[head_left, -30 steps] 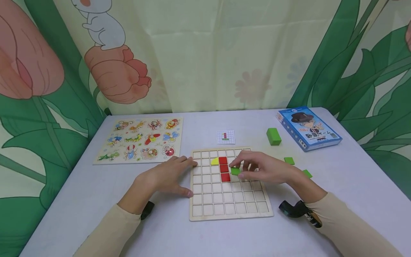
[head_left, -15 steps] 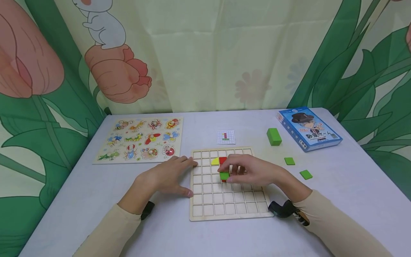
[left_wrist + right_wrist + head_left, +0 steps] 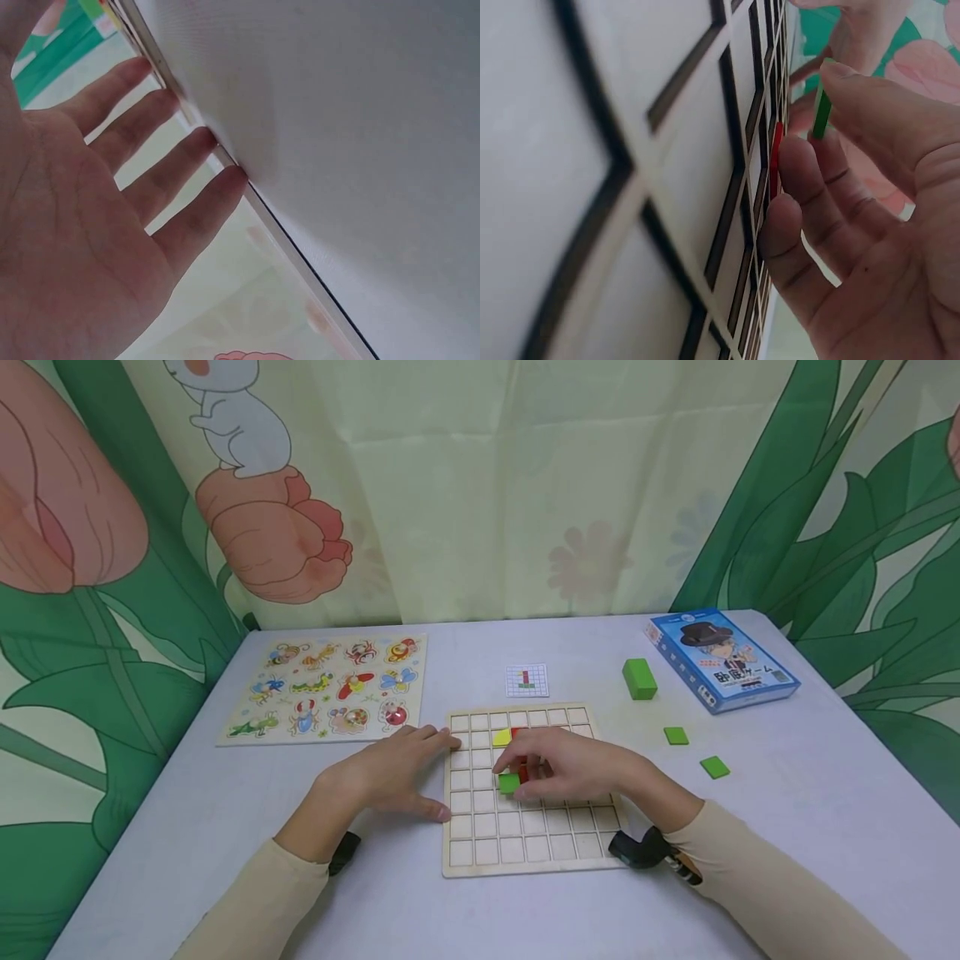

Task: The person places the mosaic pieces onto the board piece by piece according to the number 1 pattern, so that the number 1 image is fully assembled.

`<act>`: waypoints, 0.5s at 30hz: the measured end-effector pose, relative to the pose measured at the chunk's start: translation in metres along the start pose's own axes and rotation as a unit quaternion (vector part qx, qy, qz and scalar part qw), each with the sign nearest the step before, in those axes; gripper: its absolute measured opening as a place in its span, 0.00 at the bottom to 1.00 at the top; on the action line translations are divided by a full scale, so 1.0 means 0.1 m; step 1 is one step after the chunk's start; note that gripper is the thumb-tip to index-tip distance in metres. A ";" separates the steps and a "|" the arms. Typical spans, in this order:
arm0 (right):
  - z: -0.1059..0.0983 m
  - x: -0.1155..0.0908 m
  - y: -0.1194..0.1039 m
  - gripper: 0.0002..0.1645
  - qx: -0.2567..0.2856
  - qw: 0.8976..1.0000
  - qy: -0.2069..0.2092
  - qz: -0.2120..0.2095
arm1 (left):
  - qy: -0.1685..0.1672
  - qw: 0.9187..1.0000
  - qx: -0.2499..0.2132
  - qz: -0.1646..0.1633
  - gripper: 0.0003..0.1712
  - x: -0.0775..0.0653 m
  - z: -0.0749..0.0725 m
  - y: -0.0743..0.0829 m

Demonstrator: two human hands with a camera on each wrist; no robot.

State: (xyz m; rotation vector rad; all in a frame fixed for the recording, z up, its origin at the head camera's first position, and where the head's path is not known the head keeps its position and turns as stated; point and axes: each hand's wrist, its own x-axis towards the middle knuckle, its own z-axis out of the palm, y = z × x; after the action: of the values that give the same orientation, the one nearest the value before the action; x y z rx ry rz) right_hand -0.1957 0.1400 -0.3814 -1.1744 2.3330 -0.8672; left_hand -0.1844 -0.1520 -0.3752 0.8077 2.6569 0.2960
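Observation:
My right hand (image 3: 573, 767) pinches a green square tile (image 3: 508, 783) between thumb and fingertips, over the wooden grid board (image 3: 510, 848). The right wrist view shows the same green tile (image 3: 822, 112) edge-on and a red tile (image 3: 775, 161) sitting on the grid close to the fingertips. A yellow tile (image 3: 500, 738) lies in the grid's upper part. Beside it, the red tiles are mostly covered by the right hand. My left hand (image 3: 386, 772) touches the board's left edge with thumb and fingertips spread. In the left wrist view its fingers (image 3: 191, 217) are extended.
Two loose green tiles, a nearer one (image 3: 715, 767) and a farther one (image 3: 676, 736), lie right of the board. Behind stand a green block (image 3: 640, 679) and a blue box (image 3: 723, 662). A small pattern card (image 3: 527, 681) and an insect picture board (image 3: 330, 693) lie farther back.
My right hand has moved left and slightly nearer across the board with the green tile, passing over the red tiles. The left hand has stayed at the board's edge.

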 end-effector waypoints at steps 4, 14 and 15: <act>0.02 0.03 -0.03 0.21 -0.014 1.000 -0.010 0.015 | -0.001 1.000 0.004 -0.006 0.54 0.00 0.01 0.01; 0.06 0.06 -0.12 0.20 -0.050 0.998 -0.029 0.032 | -0.005 1.000 0.008 -0.011 0.54 0.00 0.00 0.02; 0.06 0.05 -0.12 0.20 -0.050 0.998 -0.030 0.032 | -0.005 1.000 0.009 -0.013 0.54 0.00 0.00 0.02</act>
State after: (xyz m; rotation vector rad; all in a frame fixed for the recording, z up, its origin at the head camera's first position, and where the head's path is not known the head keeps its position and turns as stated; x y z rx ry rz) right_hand -0.1884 0.1280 -0.3781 -1.1432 2.3745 -0.6909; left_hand -0.1836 -0.1500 -0.3745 0.7775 2.6614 0.2608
